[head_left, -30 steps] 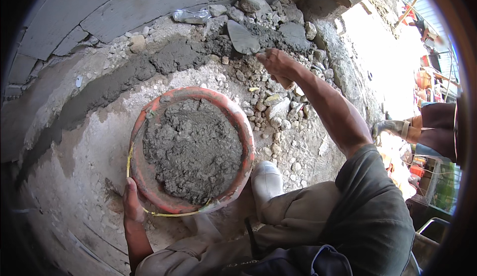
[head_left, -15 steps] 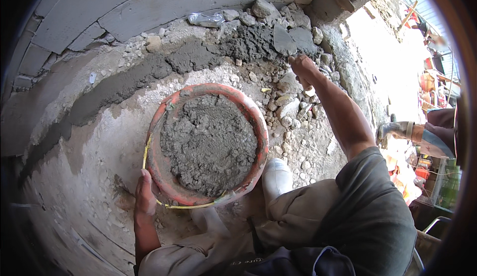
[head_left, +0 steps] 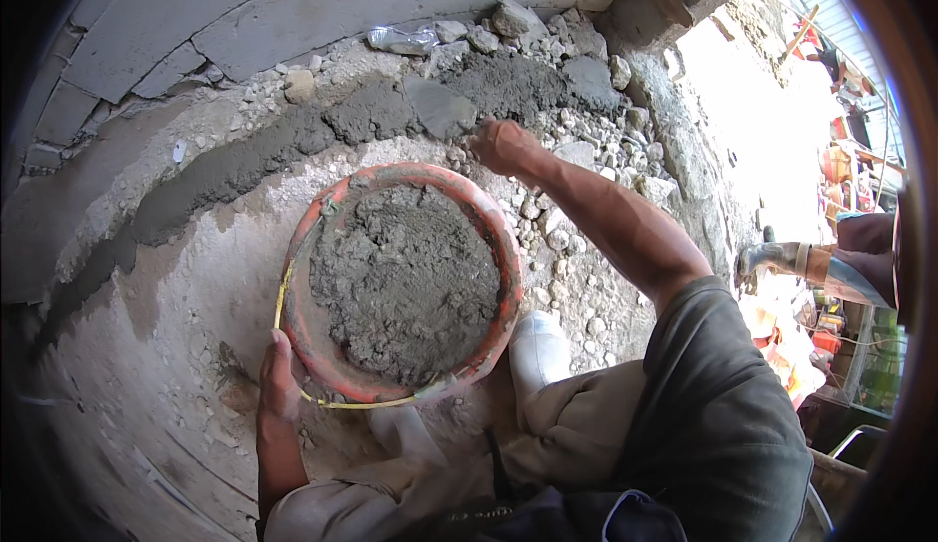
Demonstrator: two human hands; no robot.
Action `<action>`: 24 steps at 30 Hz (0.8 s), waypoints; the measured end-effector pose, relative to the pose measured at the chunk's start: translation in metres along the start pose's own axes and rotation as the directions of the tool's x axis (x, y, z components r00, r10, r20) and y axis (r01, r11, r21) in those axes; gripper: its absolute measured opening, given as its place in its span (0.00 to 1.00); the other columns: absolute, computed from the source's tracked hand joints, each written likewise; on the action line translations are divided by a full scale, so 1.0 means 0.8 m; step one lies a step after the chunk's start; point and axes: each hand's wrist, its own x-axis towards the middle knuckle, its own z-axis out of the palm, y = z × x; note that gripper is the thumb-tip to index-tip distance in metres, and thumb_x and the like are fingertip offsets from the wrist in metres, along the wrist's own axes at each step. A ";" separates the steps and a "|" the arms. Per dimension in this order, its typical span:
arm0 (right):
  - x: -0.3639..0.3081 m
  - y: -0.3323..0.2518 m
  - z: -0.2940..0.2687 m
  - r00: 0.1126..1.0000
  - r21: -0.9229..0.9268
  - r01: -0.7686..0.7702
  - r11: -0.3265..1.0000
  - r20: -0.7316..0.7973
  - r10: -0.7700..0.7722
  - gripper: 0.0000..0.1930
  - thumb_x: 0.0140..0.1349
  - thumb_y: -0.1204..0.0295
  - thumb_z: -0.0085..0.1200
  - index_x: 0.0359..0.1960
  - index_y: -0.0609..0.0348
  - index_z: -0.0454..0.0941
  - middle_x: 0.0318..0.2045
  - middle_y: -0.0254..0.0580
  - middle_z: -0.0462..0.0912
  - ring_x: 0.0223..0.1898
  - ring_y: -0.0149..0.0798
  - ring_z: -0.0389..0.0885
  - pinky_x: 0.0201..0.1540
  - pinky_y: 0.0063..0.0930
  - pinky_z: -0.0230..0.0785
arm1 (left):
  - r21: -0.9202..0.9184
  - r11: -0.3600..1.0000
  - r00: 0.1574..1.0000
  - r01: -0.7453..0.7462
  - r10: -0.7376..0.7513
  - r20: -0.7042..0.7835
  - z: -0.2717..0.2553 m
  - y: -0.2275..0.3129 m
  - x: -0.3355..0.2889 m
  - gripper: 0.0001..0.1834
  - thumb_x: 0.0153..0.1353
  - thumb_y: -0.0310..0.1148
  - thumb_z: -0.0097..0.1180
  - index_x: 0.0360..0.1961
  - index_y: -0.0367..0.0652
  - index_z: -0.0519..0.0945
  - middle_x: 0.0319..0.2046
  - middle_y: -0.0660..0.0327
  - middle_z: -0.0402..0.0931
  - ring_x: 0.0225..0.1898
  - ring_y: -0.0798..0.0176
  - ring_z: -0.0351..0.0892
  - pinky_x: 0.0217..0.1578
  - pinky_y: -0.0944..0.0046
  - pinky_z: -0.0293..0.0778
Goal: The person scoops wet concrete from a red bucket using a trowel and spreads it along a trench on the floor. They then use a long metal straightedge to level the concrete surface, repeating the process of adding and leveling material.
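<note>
My right hand (head_left: 508,148) is closed round the handle of a trowel, its fist hiding most of that handle. The trowel's grey blade (head_left: 440,107) lies on a strip of wet mortar (head_left: 239,163) spread along the foot of the wall. Against the lower left side of a round reddish tub (head_left: 510,278), my left hand (head_left: 279,384) grips with the thumb up by the rim and the fingers hidden beneath. Thick grey mortar (head_left: 405,283) fills much of the tub. A yellow cord (head_left: 280,303) runs round its left and lower rim.
A grey block wall (head_left: 313,24) rises behind the mortar strip. Loose stones (head_left: 557,239) lie right of the tub, and a crumpled clear plastic bottle (head_left: 403,40) rests by the wall. At far right stands another person's booted leg (head_left: 782,257).
My right hand has brought the trowel leftward along the mortar strip, from near the stones at its right end toward the middle. My left hand stays on the tub.
</note>
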 end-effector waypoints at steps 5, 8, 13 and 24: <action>-0.037 0.119 -0.042 0.952 0.045 -0.304 0.952 -0.012 0.305 0.22 0.72 0.54 0.31 0.49 0.58 0.69 0.31 0.47 0.77 0.27 0.34 0.76 0.27 0.33 0.72 | 0.001 1.000 0.999 -0.022 0.022 -0.041 0.014 -0.002 0.005 0.38 0.70 0.56 0.28 0.65 0.30 0.55 0.63 0.49 0.59 0.64 0.55 0.59 0.64 0.59 0.54; -0.059 0.170 -0.071 0.926 0.042 -0.337 0.940 -0.167 0.339 0.22 0.70 0.53 0.36 0.45 0.62 0.70 0.34 0.52 0.78 0.35 0.45 0.78 0.38 0.40 0.74 | 0.022 1.000 0.999 -0.021 0.022 -0.043 0.014 -0.001 0.002 0.39 0.70 0.57 0.28 0.65 0.29 0.55 0.63 0.49 0.60 0.64 0.56 0.60 0.64 0.59 0.55; -0.093 0.229 -0.103 0.796 0.176 -0.564 0.806 -0.142 0.588 0.25 0.68 0.49 0.39 0.31 0.63 0.71 0.18 0.43 0.76 0.17 0.37 0.76 0.22 0.36 0.72 | 0.031 0.999 0.998 0.035 -0.036 0.043 -0.007 -0.011 0.004 0.40 0.69 0.60 0.28 0.68 0.35 0.53 0.66 0.53 0.56 0.67 0.56 0.55 0.66 0.58 0.50; -0.203 -0.043 -0.226 0.911 -0.077 0.353 0.932 0.257 -0.324 0.13 0.56 0.62 0.56 0.34 0.56 0.69 0.19 0.35 0.69 0.19 0.39 0.68 0.29 0.39 0.63 | 0.331 0.944 0.983 0.020 0.042 -0.178 0.024 0.023 -0.007 0.30 0.69 0.59 0.31 0.30 0.42 0.72 0.18 0.67 0.69 0.17 0.74 0.67 0.20 0.73 0.63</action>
